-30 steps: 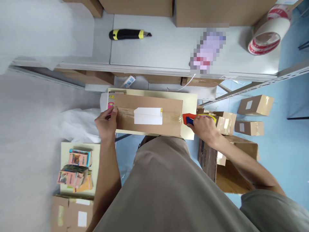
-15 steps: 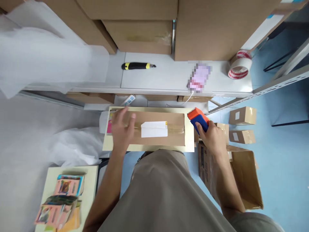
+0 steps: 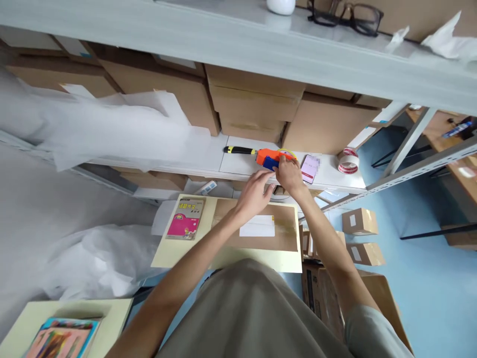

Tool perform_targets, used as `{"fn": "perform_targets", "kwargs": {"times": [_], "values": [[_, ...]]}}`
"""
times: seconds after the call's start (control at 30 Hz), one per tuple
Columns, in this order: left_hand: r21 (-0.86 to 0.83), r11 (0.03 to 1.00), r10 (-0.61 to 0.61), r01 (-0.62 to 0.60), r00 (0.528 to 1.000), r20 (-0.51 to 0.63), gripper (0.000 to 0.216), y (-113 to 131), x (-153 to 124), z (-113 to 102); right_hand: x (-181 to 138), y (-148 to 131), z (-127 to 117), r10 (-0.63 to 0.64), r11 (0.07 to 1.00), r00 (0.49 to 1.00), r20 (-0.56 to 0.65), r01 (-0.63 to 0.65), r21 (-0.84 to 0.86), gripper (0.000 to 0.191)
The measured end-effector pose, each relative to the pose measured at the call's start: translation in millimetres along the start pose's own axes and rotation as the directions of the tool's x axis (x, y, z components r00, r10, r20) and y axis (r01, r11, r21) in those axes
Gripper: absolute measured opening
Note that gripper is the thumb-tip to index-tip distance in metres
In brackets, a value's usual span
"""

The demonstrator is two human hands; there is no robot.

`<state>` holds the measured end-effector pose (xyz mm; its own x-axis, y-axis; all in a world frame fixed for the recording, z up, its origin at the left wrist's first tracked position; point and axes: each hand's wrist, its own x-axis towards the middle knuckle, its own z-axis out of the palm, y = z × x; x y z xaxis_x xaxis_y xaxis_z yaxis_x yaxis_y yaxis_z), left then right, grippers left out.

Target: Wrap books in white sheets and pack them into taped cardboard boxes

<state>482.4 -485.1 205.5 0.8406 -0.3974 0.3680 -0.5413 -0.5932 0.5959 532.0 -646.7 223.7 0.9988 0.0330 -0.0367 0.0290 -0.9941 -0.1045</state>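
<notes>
My right hand (image 3: 289, 174) is closed around an orange and blue tape dispenser (image 3: 265, 157), low over the front of the white shelf (image 3: 212, 154). Just left of it my left hand (image 3: 255, 193) reaches up with its fingers stretched out and its thumb apart, holding nothing; whether a fingertip touches the dispenser I cannot tell. Below both hands a taped cardboard box (image 3: 288, 241) with a white label (image 3: 257, 226) lies on the cream table (image 3: 175, 256). At the box's left is a book (image 3: 186, 219) with a pink and grey cover.
A utility knife (image 3: 240, 150) lies left of the dispenser. Rightwards on the shelf are a phone (image 3: 309, 169) and tape rolls (image 3: 348, 161). Large cartons (image 3: 253, 107) stand behind. White wrapping sheets (image 3: 122, 129) cover the shelf's left. Small boxes (image 3: 359, 220) sit on the floor at right.
My right hand has carried the tape dispenser from the box's right end up and left to the shelf. My left hand has moved right, off the box's left end, uncovering the book. The view has tilted up.
</notes>
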Motion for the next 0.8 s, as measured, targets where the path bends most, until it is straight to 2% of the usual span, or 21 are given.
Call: {"fn": "perform_targets", "kwargs": {"times": [0.17,0.27,0.33,0.43,0.53,0.63,0.7,0.8], "values": [[-0.092,0.994,-0.061,0.059,0.998,-0.018,0.037,-29,-29,-36,27,-1,41,-0.015,1.0,1.0,-0.001,0.015,0.026,0.045],[-0.161,0.975,-0.168,0.153,0.982,-0.085,0.031,-50,-52,-47,24,8,57,-0.06,0.99,0.988,-0.144,0.077,0.115,0.047],[-0.195,0.956,-0.25,0.22,0.958,-0.14,0.031,-67,-74,-50,3,17,62,-0.068,0.978,0.958,-0.28,0.119,0.169,0.048],[-0.292,0.884,-0.426,0.364,0.886,-0.185,0.036,-95,-120,-49,-60,32,70,0.019,0.961,0.924,-0.381,0.089,0.262,0.052],[-0.412,0.749,-0.61,0.519,0.782,-0.124,0.041,-113,-167,-46,-139,40,84,0.205,0.923,0.933,-0.295,-0.084,0.375,0.069],[-0.468,0.651,-0.68,0.597,0.733,-0.01,0.047,-113,-197,-42,-197,35,106,0.38,0.835,0.922,-0.074,-0.307,0.456,0.088],[-0.476,0.629,-0.689,0.614,0.725,0.026,0.048,-105,-207,-40,-215,27,120,0.466,0.786,0.885,0.005,-0.417,0.457,0.1],[-0.45,0.635,-0.699,0.629,0.715,0.013,0.047,-90,-215,-35,-218,17,134,0.556,0.735,0.831,0.003,-0.492,0.467,0.115]]}}
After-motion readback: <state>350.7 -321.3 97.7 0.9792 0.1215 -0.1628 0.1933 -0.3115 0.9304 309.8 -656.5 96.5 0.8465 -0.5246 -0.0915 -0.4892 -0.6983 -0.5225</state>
